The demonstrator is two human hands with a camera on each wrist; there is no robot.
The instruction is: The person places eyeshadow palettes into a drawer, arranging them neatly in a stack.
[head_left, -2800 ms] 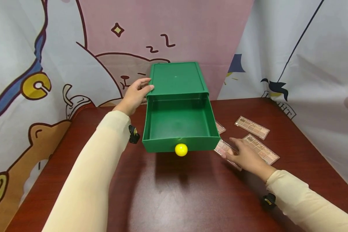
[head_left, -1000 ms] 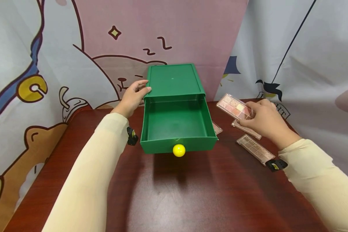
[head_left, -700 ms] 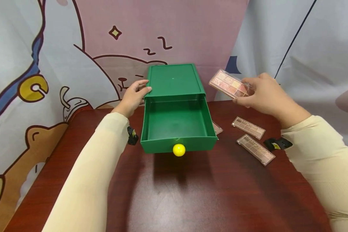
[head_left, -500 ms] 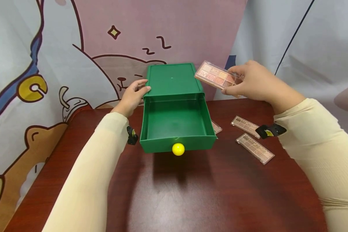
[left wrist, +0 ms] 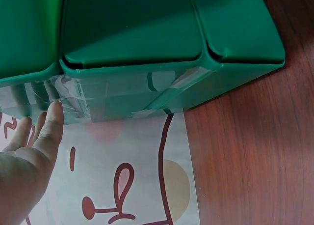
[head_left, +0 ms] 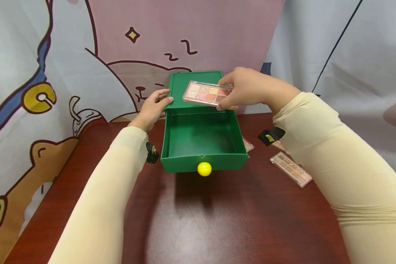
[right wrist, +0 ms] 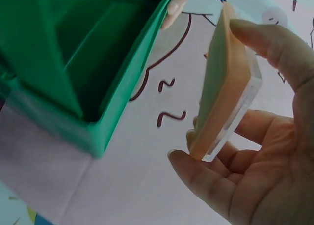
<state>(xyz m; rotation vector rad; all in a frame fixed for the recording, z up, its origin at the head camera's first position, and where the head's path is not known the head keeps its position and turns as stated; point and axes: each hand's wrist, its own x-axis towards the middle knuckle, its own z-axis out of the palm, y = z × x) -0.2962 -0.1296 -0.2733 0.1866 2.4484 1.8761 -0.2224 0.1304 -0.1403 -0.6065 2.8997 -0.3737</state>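
Note:
A green box [head_left: 178, 88] stands at the back of the table, its drawer [head_left: 184, 165] pulled out with nothing seen inside. A yellow ball knob [head_left: 204, 169] sits on the drawer front. My left hand [head_left: 153, 108] rests against the box's left side; the left wrist view shows its fingers stretched out by the clear tape there. Over the box top, my right hand [head_left: 245, 86] pinches a clear-lidded eyeshadow palette [head_left: 201, 92] by its right end. From the right wrist view, thumb and fingers hold the palette's edges [right wrist: 235, 82], apart from the green box.
On the brown table [head_left: 198, 227], one eyeshadow palette [head_left: 291, 169] lies to the right. Another palette [head_left: 278, 145] is mostly covered by my right sleeve. A third palette [head_left: 248, 145] pokes out beside the drawer. A printed curtain [head_left: 237, 33] hangs close behind the box.
My right hand picked up the palette from the table beside the drawer, raised it, and carried it left over the box. My left hand stayed at the box's side.

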